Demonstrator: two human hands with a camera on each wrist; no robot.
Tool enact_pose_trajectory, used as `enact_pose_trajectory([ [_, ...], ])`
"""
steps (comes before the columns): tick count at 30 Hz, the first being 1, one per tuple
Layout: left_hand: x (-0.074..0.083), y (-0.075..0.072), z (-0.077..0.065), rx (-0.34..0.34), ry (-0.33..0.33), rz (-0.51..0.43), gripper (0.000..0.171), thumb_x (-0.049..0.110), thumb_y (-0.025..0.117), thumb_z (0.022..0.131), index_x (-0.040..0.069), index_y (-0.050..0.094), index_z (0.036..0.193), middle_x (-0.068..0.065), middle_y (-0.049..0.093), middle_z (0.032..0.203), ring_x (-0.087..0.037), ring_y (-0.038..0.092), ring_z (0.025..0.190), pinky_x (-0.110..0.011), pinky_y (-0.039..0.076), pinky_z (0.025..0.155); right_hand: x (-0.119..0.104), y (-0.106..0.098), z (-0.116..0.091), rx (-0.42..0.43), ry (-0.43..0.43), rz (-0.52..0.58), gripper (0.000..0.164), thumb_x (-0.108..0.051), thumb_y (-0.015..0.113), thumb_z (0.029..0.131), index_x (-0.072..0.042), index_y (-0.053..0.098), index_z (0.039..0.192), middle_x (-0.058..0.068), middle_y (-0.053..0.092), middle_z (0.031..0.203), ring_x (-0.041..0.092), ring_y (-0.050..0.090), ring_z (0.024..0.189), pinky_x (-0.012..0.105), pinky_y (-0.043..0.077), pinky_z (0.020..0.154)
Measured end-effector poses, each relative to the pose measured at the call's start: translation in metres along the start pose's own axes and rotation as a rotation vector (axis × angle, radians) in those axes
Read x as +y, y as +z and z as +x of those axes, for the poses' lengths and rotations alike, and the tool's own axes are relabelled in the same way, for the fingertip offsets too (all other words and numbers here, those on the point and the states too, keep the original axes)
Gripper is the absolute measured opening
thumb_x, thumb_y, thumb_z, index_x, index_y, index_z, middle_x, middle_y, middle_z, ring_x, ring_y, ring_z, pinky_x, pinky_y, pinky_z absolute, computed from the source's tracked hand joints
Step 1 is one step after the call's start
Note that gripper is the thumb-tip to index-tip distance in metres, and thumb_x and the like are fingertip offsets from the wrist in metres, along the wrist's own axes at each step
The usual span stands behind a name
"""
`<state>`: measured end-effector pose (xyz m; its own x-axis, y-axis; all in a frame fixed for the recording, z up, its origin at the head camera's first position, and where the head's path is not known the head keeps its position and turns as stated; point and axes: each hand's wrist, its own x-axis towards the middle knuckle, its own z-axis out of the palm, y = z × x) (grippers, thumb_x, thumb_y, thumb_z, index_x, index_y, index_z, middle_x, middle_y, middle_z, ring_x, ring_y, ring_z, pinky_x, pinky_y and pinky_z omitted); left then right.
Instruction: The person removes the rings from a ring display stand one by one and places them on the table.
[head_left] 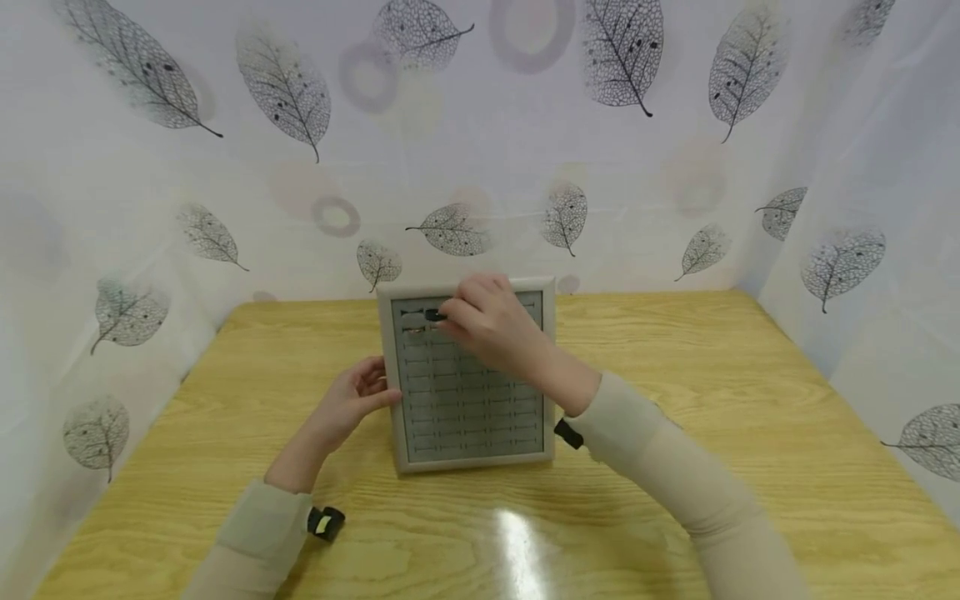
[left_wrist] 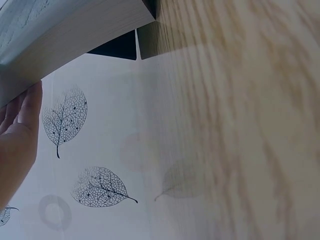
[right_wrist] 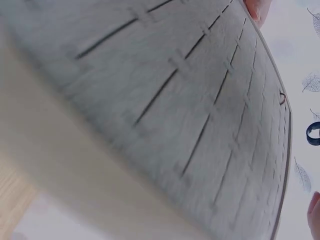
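A ring display board (head_left: 472,417) with a pale frame and grey slotted padding stands tilted on the table. My left hand (head_left: 354,398) grips its left edge, thumb toward the front and fingers round the side. At the board's upper left, my right hand (head_left: 495,325) pinches a dark ring (head_left: 434,315). In the right wrist view, that dark ring (right_wrist: 313,134) appears off the padding, at the right edge. Another, copper-coloured ring (head_left: 414,330) sits in a slot near the upper left; the right hand hides much of the upper rows.
The board rests on a wood-grain table (head_left: 675,375). Behind it and at both sides hangs a pale curtain (head_left: 480,150) printed with leaves. A dark support (left_wrist: 117,47) shows behind the board in the left wrist view.
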<state>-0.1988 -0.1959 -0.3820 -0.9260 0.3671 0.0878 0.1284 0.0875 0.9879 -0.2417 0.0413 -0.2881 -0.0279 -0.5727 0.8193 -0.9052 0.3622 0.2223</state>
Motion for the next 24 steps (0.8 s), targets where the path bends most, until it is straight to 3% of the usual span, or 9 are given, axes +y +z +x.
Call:
enact_pose_trajectory([
  [8, -0.001, 0.000, 0.000, 0.005, 0.001, -0.005, 0.055, 0.005, 0.059, 0.084, -0.007, 0.031, 0.131, -0.023, 0.044, 0.122, -0.013, 0.053, 0.100, -0.027, 0.046, 0.082, 0.003, -0.022, -0.026, 0.056, -0.034, -0.051, 0.010, -0.012, 0.066, 0.076, -0.003, 0.062, 0.075, 0.004, 0.051, 0.071, 0.022, 0.046, 0.065, 0.036, 0.034, 0.061],
  [16, 0.000, 0.001, 0.000, 0.000, -0.001, -0.003, 0.055, 0.006, 0.058, 0.085, -0.006, 0.031, 0.131, -0.023, 0.044, 0.123, -0.014, 0.053, 0.101, -0.026, 0.045, 0.083, -0.004, -0.048, -0.059, -0.106, -0.073, -0.128, 0.012, -0.014, 0.063, 0.081, -0.004, 0.064, 0.074, 0.003, 0.050, 0.069, 0.021, 0.044, 0.063, 0.033, 0.031, 0.058],
  [20, 0.000, 0.001, 0.000, -0.008, 0.009, -0.007, 0.054, 0.006, 0.058, 0.085, -0.007, 0.031, 0.131, -0.022, 0.044, 0.122, -0.014, 0.052, 0.101, -0.026, 0.045, 0.083, -0.010, -0.058, -0.077, -0.132, -0.113, -0.153, 0.023, -0.015, 0.050, 0.091, -0.004, 0.061, 0.074, 0.003, 0.049, 0.069, 0.020, 0.043, 0.060, 0.032, 0.031, 0.056],
  [24, 0.000, 0.000, 0.000, -0.008, 0.010, -0.004, 0.055, 0.006, 0.058, 0.085, -0.006, 0.031, 0.131, -0.021, 0.044, 0.122, -0.014, 0.052, 0.102, -0.026, 0.045, 0.083, -0.016, -0.067, -0.094, -0.139, -0.127, -0.140, 0.024, -0.014, 0.045, 0.093, -0.005, 0.058, 0.074, 0.003, 0.048, 0.069, 0.019, 0.042, 0.059, 0.032, 0.032, 0.055],
])
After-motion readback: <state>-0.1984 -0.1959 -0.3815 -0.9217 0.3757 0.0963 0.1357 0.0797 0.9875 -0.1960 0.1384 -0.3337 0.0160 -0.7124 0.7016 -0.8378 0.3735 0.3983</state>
